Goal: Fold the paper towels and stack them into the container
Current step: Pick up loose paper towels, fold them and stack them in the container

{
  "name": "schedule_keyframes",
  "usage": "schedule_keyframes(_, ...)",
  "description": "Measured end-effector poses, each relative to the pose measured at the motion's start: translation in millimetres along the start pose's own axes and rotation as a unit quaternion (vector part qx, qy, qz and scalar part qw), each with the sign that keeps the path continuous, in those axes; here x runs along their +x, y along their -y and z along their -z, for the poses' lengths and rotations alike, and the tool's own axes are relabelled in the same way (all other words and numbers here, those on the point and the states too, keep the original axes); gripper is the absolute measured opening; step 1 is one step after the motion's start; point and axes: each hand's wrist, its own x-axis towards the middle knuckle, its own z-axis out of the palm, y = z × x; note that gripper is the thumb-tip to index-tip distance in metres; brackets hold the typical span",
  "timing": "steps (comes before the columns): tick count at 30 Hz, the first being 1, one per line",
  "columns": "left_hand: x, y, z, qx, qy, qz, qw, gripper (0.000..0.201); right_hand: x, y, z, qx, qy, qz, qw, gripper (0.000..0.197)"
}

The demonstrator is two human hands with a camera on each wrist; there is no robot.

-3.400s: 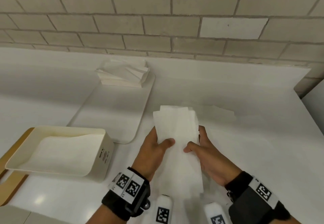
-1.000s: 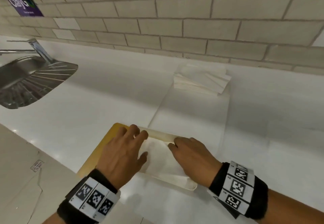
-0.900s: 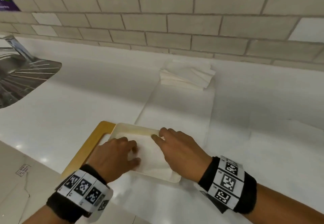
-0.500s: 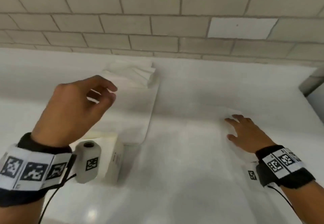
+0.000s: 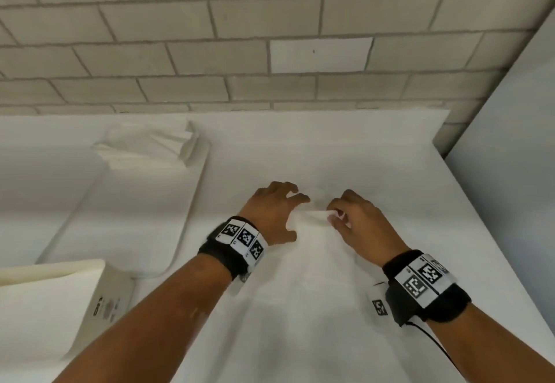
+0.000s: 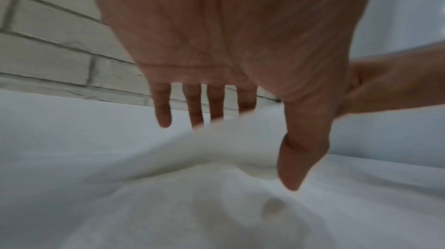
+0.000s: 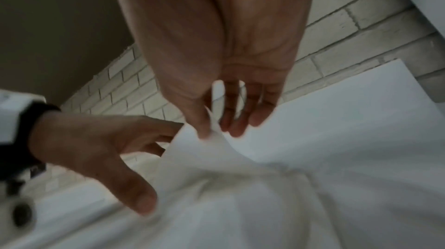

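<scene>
Both hands left the container: my right hand pinches a fresh towel, left hand spread, fingers loose on it.

Head view looks down from above; 2 wrist views sit close (all share the hands).

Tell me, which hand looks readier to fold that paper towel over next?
Probably the right hand: it already pinches the far edge of the paper towel, lifted off the counter. The left hand is spread, fingers straight, gripping nothing, better for steadying the sheet.
</scene>
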Motion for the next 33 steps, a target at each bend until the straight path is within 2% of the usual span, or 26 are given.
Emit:
schedule_keyframes(2,5.8,-7.9,2.4,-0.048,-0.038,-0.031,0.998,0.060,-1.1,6.1,7.2,0.026,-0.053,0.058,0.997,0.014)
schedule_keyframes(4,7.9,-7.6,14.2,-0.121,-0.089,0.023,0.988,0.036,1.6,17.9,15.3,0.106,-0.131,0.066,0.983,0.017)
schedule_keyframes(5,8.2,0.9,22.3,-0.172,-0.122,0.070,0.975,0.035,3.8,23.5,18.3,0.153,-0.172,0.053,0.972,0.020)
schedule_keyframes(7,0.7,22.7,46.9,-0.297,-0.198,0.172,0.918,0.044,9.2,31.1,16.2,0.199,-0.203,0.028,0.958,0.026)
schedule_keyframes(8,-7.6,35.5,60.5,-0.362,-0.239,0.215,0.875,0.046,11.8,33.9,10.4,0.190,-0.178,0.031,0.965,0.026)
schedule_keyframes(9,-16.7,48.6,72.9,-0.428,-0.273,0.244,0.826,0.040,14.3,35.8,0.5,0.158,-0.127,0.050,0.978,0.028)
schedule_keyframes(10,-27.5,57.4,84.1,-0.486,-0.297,0.261,0.780,0.025,16.2,38.9,-10.5,0.106,-0.059,0.083,0.989,0.034)
schedule_keyframes(11,-39.0,63.9,92.2,-0.520,-0.312,0.271,0.747,0.011,17.7,42.6,-22.4,0.049,0.009,0.131,0.990,0.043)
schedule_keyframes(12,-50.4,68.2,98.2,-0.524,-0.325,0.277,0.737,0.005,20.1,47.0,-34.0,-0.006,0.074,0.180,0.981,0.056)
schedule_keyframes(14,-72.8,73.5,105.5,-0.515,-0.352,0.279,0.730,0.008,25.1,57.4,-51.8,-0.091,0.192,0.239,0.948,0.077)
schedule_keyframes(16,-92.9,75.5,112.8,-0.516,-0.385,0.269,0.716,0.006,30.2,67.6,-63.6,-0.159,0.262,0.265,0.914,0.086)
schedule_keyframes(17,-102.0,74.9,116.0,-0.518,-0.396,0.265,0.710,0.005,32.2,71.3,-68.2,-0.175,0.272,0.278,0.905,0.087)
schedule_keyframes(20,-123.9,67.7,118.7,-0.510,-0.401,0.254,0.718,0.004,39.0,78.0,-76.0,-0.163,0.254,0.299,0.905,0.084)
schedule_keyframes(23,-139.4,60.6,116.1,-0.510,-0.384,0.260,0.724,0.003,45.8,81.7,-81.2,-0.185,0.197,0.343,0.900,0.074)
schedule_keyframes(27,-150.4,58.1,107.2,-0.529,-0.378,0.276,0.708,0.002,50.3,81.3,-79.4,-0.185,0.147,0.354,0.905,0.058)
schedule_keyframes(30,-153.8,54.2,103.9,-0.549,-0.378,0.261,0.698,0.004,54.2,85.9,-55.8,-0.194,0.124,0.329,0.916,0.034)
schedule_keyframes(31,-154.7,52.1,103.7,-0.573,-0.378,0.246,0.684,0.006,54.9,85.7,-42.2,-0.192,0.127,0.311,0.922,0.026)
schedule_keyframes(32,-156.2,51.0,102.0,-0.618,-0.377,0.211,0.657,0.012,54.8,86.0,-25.9,-0.181,0.123,0.290,0.932,0.021)
schedule_keyframes(33,-157.7,49.3,100.0,-0.679,-0.372,0.162,0.612,0.020,54.6,84.4,-8.0,-0.151,0.106,0.253,0.950,0.016)
